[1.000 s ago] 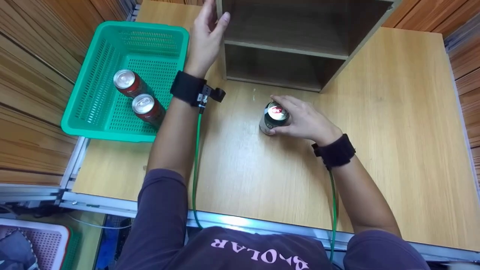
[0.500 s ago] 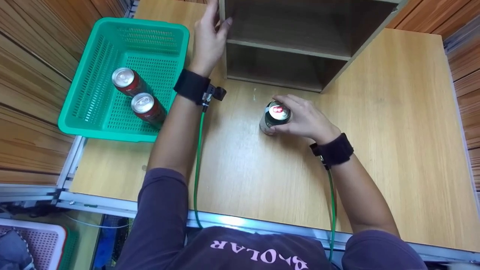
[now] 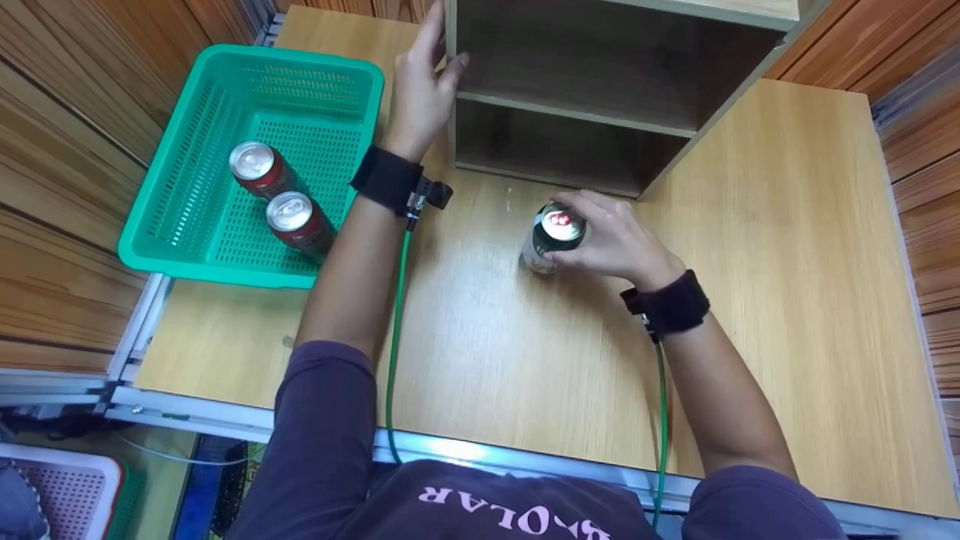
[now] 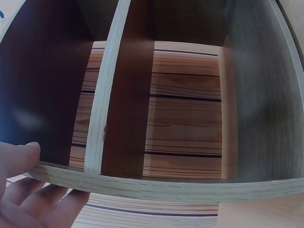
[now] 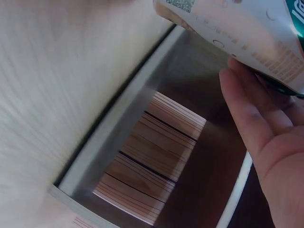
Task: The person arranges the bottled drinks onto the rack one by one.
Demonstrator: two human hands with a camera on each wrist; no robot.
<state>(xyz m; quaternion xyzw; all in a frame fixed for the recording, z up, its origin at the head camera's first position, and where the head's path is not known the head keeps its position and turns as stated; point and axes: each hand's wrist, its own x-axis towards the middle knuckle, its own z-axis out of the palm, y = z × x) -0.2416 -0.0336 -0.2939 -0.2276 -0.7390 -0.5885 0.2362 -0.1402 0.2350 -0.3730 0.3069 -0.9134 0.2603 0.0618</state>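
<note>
The right hand (image 3: 611, 244) has its grip curled round a dark aluminium drink can with a silver top (image 3: 553, 234), which sits at the centre of the frame on the pale wooden tabletop (image 3: 787, 247), just in front of the open two-tier wooden shelf unit (image 3: 600, 82) at the top. The can leans a little and, in the right wrist view, its base looks partly off the surface. The fingers (image 5: 251, 123) only wrap one side, so a loose grip could let it slip or tip over on the tabletop. The left hand (image 3: 424, 90), upper middle of the frame, pinches the shelf unit's left side panel (image 4: 156, 183), thumb inside and fingers outside; if that hold eases, the unit could slide. At upper left a green perforated plastic basket (image 3: 187, 225) holds two red cans with silver tops (image 3: 277, 199), well apart from both hands
</note>
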